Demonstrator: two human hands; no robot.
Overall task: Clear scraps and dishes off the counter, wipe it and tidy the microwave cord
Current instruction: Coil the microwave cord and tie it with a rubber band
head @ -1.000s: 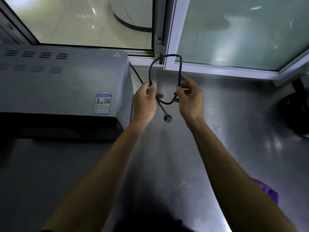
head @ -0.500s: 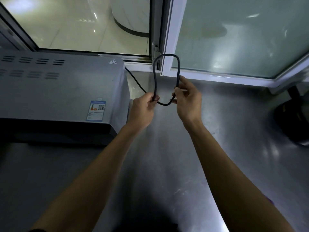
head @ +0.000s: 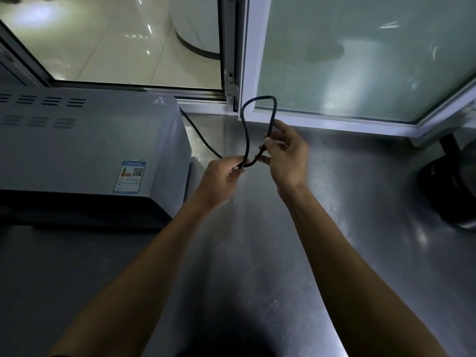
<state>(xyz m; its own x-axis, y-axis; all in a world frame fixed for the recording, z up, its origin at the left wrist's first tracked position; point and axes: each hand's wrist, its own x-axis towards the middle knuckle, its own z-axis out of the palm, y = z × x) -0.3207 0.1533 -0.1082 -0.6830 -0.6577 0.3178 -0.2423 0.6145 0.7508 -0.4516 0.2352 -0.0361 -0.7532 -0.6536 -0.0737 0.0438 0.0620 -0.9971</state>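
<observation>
While both of my hands work above the steel counter (head: 257, 253), the grey microwave (head: 90, 150) sits far out to the left of my fingers, label sticker (head: 130, 177) on its top near the front edge, vent slots (head: 41, 101) toward the back. Black cord (head: 203, 140) leaves the microwave's rear right corner and runs down and right straight into my left fingers. Left hand (head: 219, 180) has fingers curled, thumb and fingertips pinching the cord at the point where the strands cross, just below the loop. From that pinch the cord rises as a tall narrow loop (head: 260, 99) standing above both sets of fingers, its top in front of the white window frame (head: 334, 123). Right hand (head: 287, 155) is just beside the left, almost touching; thumb and index pinch the loop's right strand, other fingers loosely bent behind it. Short bend of cord hangs between the two pinches. Plug end hidden, cannot tell where it is. Frosted glass pane (head: 360, 60) behind the right fingers. Far right of my right fingers, well apart, a dark round object (head: 448, 186) sits on the counter, too dim to identify
</observation>
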